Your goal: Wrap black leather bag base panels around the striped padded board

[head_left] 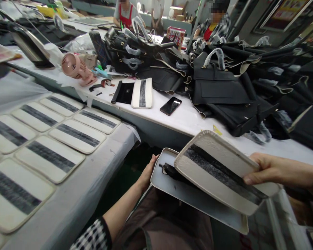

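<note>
My right hand (266,171) grips a cream panel (224,163) with rounded corners and a black strip across it, thumb on top. This panel is tilted above a shallow pale tray (198,199) with a raised rim. My left hand (147,172) is closed on the tray's left edge, its fingers partly hidden beneath. Inside the tray lies a dark piece (175,172) with a small ring-like end, mostly covered by the panel. The tray is above my lap, covered by a brown apron (172,222).
Similar cream panels (78,133) lie in rows on the left table. On the white bench are a phone (171,105), another striped panel (142,93), a pink fan (77,67), a kettle (31,45) and piled black bags (221,83). People are beyond.
</note>
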The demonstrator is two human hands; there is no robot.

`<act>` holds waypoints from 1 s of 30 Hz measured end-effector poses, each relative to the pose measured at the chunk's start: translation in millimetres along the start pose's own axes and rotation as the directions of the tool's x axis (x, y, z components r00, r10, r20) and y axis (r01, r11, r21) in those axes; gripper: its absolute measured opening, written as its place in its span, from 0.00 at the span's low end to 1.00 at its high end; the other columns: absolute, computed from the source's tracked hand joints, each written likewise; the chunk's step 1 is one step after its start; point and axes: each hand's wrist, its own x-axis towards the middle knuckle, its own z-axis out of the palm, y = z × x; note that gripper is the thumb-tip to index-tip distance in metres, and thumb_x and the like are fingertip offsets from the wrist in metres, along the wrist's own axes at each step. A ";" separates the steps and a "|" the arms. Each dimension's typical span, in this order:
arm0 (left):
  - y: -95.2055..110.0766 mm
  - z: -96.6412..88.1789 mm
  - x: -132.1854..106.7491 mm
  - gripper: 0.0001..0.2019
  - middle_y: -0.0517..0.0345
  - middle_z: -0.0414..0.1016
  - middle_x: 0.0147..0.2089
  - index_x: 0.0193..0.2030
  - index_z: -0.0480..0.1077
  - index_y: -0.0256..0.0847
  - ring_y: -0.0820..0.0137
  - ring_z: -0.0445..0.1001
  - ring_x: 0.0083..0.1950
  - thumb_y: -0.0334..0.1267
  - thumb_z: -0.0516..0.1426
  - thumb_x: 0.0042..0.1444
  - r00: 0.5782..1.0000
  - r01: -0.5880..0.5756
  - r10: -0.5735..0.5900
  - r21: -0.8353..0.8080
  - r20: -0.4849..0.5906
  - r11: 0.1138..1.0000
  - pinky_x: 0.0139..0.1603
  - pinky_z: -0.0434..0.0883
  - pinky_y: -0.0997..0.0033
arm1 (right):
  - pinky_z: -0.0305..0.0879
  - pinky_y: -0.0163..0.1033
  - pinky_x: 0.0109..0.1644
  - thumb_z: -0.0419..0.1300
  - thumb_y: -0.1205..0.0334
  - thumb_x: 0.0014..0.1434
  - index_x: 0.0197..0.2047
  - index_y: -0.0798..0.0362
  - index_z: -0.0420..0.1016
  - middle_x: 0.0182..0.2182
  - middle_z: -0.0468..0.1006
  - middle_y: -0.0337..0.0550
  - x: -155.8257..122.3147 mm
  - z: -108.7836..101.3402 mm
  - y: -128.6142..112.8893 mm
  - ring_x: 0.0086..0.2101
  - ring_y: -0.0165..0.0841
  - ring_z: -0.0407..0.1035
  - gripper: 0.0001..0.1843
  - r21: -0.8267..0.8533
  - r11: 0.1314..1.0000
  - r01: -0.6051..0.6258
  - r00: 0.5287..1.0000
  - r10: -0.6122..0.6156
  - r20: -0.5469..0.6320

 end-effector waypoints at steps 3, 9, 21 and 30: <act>0.0 0.9 0.4 0.33 0.48 0.80 0.43 0.59 0.70 0.43 0.59 0.79 0.39 0.65 0.54 0.56 0.997 -0.053 0.055 -0.034 0.050 0.998 0.42 0.75 0.63 | 0.72 0.32 0.39 0.69 0.51 0.51 0.36 0.53 0.83 0.34 0.83 0.44 2.8 -2.6 2.4 0.34 0.36 0.76 0.15 -0.011 0.999 -0.047 0.998 0.047 -0.048; 2.2 5.7 -3.0 0.31 0.47 0.79 0.49 0.57 0.72 0.41 0.59 0.79 0.45 0.63 0.55 0.58 0.998 -0.060 0.063 -0.064 0.030 0.996 0.48 0.73 0.64 | 0.71 0.30 0.35 0.68 0.47 0.50 0.34 0.52 0.83 0.32 0.82 0.43 5.9 -9.7 5.7 0.32 0.34 0.76 0.16 -0.035 0.993 -0.112 0.993 0.110 -0.048; 3.3 7.4 -3.0 0.30 0.49 0.79 0.51 0.58 0.71 0.41 0.57 0.75 0.55 0.61 0.55 0.58 0.994 -0.105 0.107 -0.073 0.030 0.992 0.58 0.69 0.64 | 0.66 0.32 0.34 0.71 0.53 0.43 0.33 0.59 0.81 0.26 0.78 0.38 109.9 11.8 12.5 0.27 0.31 0.69 0.18 -0.148 0.988 0.035 0.983 -0.007 0.182; -0.1 8.3 0.6 0.29 0.50 0.77 0.54 0.60 0.69 0.40 0.57 0.71 0.60 0.59 0.55 0.60 0.982 -0.164 0.173 -0.117 0.073 0.980 0.63 0.64 0.62 | 0.69 0.43 0.54 0.69 0.56 0.48 0.63 0.49 0.67 0.52 0.76 0.44 98.1 38.3 20.5 0.50 0.44 0.71 0.39 -0.316 0.925 0.213 0.929 -0.292 -0.227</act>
